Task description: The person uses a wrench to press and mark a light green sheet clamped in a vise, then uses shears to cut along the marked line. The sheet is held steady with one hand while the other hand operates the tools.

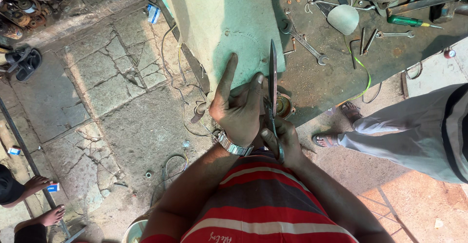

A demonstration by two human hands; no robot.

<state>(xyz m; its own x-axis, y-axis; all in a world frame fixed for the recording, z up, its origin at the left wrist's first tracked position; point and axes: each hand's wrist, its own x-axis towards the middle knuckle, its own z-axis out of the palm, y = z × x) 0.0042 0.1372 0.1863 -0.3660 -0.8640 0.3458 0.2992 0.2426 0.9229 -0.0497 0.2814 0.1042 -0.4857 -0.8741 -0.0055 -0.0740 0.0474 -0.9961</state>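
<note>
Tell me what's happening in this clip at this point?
A person in a red striped shirt stands over a workbench. The left hand presses a pale green sheet flat, index finger stretched along it. The right hand grips scissors whose blades lie at the sheet's right edge, beside a circle marked on it. Spanners and a screwdriver lie on the bench; another person's sandalled feet stand nearby.
</note>
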